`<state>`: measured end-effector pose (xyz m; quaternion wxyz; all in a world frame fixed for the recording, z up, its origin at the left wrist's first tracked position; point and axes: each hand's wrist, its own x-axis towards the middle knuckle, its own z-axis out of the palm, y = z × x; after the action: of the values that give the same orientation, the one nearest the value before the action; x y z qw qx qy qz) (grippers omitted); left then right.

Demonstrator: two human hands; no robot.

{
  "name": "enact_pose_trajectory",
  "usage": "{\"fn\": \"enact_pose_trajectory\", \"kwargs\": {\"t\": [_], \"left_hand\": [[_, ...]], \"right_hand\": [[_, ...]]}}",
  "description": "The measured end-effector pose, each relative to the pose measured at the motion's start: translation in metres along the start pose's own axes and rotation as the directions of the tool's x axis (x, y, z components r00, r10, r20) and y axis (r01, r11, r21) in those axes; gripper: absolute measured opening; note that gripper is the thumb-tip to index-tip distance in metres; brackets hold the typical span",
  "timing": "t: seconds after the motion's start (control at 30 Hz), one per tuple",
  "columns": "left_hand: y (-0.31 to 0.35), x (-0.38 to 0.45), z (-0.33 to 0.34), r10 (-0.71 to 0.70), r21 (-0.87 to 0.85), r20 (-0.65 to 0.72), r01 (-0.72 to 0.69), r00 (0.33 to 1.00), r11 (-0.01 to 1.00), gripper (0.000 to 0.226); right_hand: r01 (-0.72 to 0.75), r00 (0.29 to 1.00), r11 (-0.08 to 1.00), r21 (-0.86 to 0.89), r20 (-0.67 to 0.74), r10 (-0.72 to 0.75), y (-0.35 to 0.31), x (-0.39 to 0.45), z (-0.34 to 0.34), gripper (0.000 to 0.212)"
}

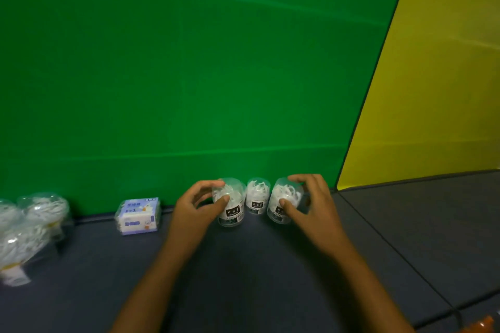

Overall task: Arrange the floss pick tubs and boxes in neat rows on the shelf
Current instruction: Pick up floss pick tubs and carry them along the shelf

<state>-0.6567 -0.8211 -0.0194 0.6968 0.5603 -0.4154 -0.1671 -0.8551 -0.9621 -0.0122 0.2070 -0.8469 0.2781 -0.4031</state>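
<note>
Three clear floss pick tubs with black labels stand in a row near the green back wall. My left hand (198,204) grips the left tub (231,211), thumb on its front and fingers over its top. The middle tub (257,197) stands free between my hands. My right hand (311,203) grips the right tub (282,204), which leans a little to the left. A purple and white floss box (138,215) sits against the wall further left. Several blurred clear tubs (29,227) cluster at the far left edge.
The grey shelf surface (243,265) runs from the green back wall (189,76) toward me, with a seam on the right. A yellow side panel (433,89) closes the right. Something orange (484,324) shows at the bottom right corner.
</note>
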Motion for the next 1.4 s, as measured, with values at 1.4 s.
{"fn": "enact_pose_trajectory", "kwargs": {"t": [1.4], "left_hand": [[-0.042,-0.027,-0.016,0.127,0.951,0.060,-0.095,0.990,0.294,0.041]], "right_hand": [[0.205,0.976,0.968,0.146,0.046,-0.214,0.046,0.008,0.047,0.038]]}}
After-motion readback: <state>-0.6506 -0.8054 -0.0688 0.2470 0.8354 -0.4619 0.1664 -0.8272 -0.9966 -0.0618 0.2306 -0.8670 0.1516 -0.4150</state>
